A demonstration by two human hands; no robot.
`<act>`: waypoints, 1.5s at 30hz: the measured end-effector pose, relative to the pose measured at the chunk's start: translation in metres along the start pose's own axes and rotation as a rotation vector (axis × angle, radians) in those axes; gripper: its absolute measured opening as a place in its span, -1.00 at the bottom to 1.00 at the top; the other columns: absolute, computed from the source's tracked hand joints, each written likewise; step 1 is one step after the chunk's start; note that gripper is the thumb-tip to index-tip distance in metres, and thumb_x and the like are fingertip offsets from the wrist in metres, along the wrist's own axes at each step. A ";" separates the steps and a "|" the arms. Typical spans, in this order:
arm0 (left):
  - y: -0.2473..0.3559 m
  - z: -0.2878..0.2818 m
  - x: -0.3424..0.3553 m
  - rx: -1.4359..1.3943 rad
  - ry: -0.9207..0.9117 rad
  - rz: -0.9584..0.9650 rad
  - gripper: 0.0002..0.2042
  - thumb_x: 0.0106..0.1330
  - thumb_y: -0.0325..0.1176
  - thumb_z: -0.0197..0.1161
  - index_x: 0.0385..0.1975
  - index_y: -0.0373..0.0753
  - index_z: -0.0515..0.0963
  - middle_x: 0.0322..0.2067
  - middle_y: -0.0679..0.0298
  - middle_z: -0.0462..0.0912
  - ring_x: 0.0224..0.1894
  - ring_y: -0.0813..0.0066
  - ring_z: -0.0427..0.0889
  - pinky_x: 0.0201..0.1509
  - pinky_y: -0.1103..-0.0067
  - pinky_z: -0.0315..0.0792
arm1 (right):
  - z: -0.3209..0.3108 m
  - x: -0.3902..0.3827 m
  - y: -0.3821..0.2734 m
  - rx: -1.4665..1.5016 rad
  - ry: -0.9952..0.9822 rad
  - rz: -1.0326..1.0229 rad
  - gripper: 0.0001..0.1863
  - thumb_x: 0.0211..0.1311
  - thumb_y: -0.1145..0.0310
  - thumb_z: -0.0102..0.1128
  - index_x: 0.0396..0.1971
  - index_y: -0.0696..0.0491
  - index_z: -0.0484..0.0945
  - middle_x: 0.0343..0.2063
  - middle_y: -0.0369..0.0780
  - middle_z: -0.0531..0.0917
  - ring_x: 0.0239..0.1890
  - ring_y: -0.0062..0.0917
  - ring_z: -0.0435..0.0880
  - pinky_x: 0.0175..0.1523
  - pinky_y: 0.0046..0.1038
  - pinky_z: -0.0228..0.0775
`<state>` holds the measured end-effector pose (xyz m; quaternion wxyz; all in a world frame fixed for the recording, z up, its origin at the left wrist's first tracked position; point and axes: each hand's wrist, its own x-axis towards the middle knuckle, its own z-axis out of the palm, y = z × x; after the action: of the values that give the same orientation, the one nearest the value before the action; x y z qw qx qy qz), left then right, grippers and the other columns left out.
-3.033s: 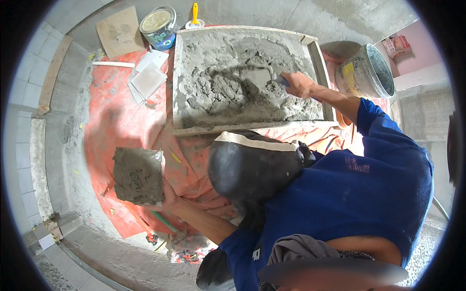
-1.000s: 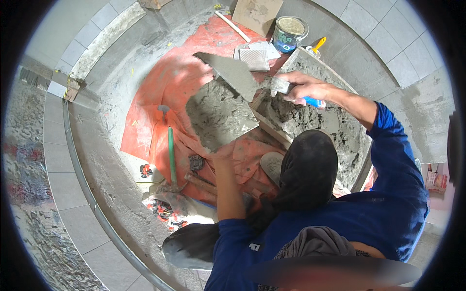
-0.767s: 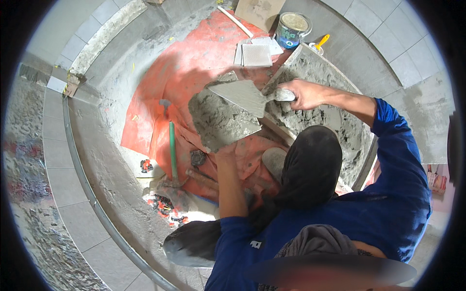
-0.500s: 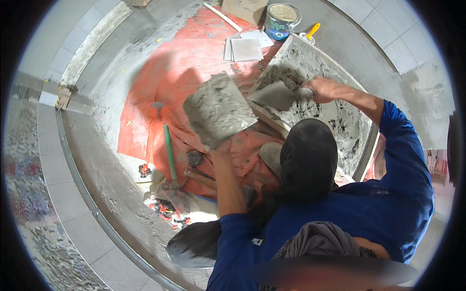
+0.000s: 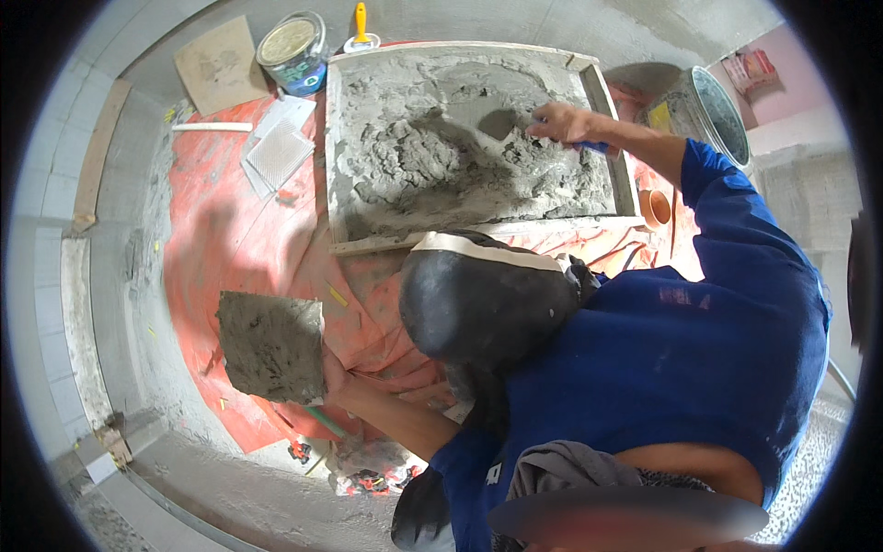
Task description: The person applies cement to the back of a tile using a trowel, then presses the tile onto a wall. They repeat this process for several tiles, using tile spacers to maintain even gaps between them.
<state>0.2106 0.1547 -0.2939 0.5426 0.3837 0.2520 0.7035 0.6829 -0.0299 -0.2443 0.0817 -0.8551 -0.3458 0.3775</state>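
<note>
My left hand (image 5: 338, 379) is closed on the edge of a square tile (image 5: 270, 345), its upper face coated in grey mortar. The tile is held over the red sheet, left of my knee, and the fingers beneath it are hidden. My right hand (image 5: 559, 122) is closed round the handle of a trowel whose pointed blade (image 5: 500, 122) touches the mortar. Wet mortar (image 5: 405, 161) lies heaped in a shallow wood-framed tray (image 5: 478, 230), with a smoothed patch near the blade.
Behind the tray stand a paint bucket (image 5: 292, 53) and a yellow-handled brush (image 5: 361, 23). Ribbed white tiles (image 5: 279, 155), a white tube (image 5: 212, 127) and a beige board (image 5: 221, 69) lie at left. A large bucket (image 5: 708, 120) and an orange pipe piece (image 5: 654, 210) are at right.
My view has swung right, bringing the whole tray into sight. The trowel has moved from the tray's left part into the mortar farther right. The tile has swung away from the tray.
</note>
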 end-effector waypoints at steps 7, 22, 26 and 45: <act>0.002 0.013 0.003 0.025 -0.003 0.045 -0.22 -0.03 -0.30 0.40 0.22 -0.37 0.18 0.12 0.02 0.42 0.16 0.16 0.44 0.28 0.30 0.33 | 0.070 0.017 0.033 -0.112 -0.044 0.167 -0.52 0.30 0.00 0.04 -0.36 0.22 0.48 -0.72 -0.20 0.49 -0.74 -0.49 0.50 -0.68 -0.38 0.33; -0.007 -0.037 -0.001 -0.788 -0.064 -0.456 -0.32 0.19 -0.11 0.22 0.26 -0.31 0.19 0.26 0.05 0.25 0.29 0.07 0.22 0.37 0.14 0.08 | 0.059 0.043 0.033 -0.073 0.028 0.184 -0.55 0.24 0.09 0.09 -0.60 0.22 0.49 -0.82 -0.21 0.46 -0.83 -0.50 0.47 -0.75 -0.40 0.32; -0.013 -0.044 -0.003 -0.932 -0.082 -0.548 -0.32 0.23 -0.05 0.19 0.27 -0.30 0.20 0.29 0.06 0.22 0.32 0.05 0.18 0.39 0.11 0.04 | 0.069 0.052 0.033 0.111 -0.055 0.121 -0.59 0.24 0.08 0.14 -0.45 0.20 0.53 -0.76 -0.23 0.47 -0.81 -0.55 0.44 -0.75 -0.43 0.29; -0.034 -0.013 -0.010 -0.829 0.036 -0.535 -0.32 0.28 0.07 0.12 0.29 -0.24 0.21 0.30 0.11 0.22 0.33 0.08 0.17 0.41 0.12 -0.01 | 0.020 -0.040 -0.199 0.328 0.272 -1.125 -0.65 0.19 0.31 0.29 -0.10 0.13 0.43 -0.55 -0.34 0.48 -0.61 -0.71 0.40 -0.48 -0.59 0.31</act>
<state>0.2207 0.1560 -0.3300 0.8066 0.0451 0.0499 0.5872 0.5446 0.0904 -0.1545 0.4433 -0.5577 -0.6691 0.2117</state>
